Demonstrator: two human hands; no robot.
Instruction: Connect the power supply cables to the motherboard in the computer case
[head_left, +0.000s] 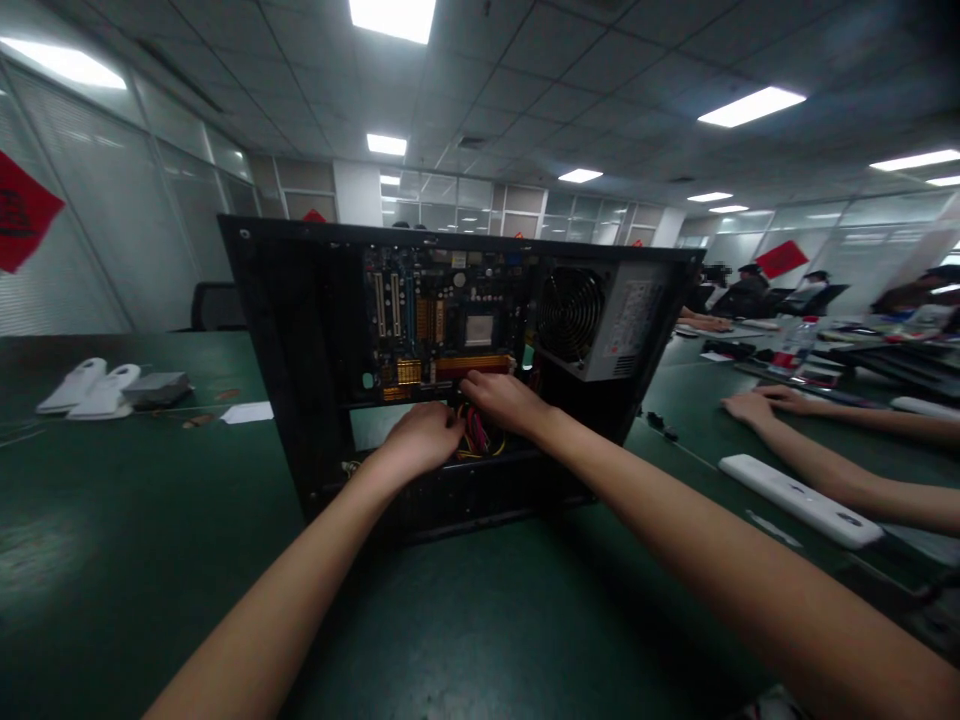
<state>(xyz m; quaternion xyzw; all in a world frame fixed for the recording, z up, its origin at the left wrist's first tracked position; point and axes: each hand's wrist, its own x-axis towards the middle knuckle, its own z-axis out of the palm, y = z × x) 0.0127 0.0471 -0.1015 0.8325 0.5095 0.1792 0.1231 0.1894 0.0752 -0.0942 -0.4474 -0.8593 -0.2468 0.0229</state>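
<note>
Red-yellow wire bundle [478, 432]: half hidden.
Left hand [421, 438]: curled beside it, grip unclear.
Right hand [501, 398]: fingertips hidden, grip unclear.
White power-supply sticker [628, 318]: unreadable.

On my feed I see two bare arms, the left arm [300, 590] and the right arm [712, 560], both uncovered along every stretch that shows, from the bottom edge of the picture up to the wrists, slim and smooth in outline. The left hand [420, 440] and the right hand [501, 400] are bare as well, their knuckles showing as soft ridges in the dim light. A pale patch [772, 706] under the right arm might be clothing, but it is too blurred for me to tell.
</note>
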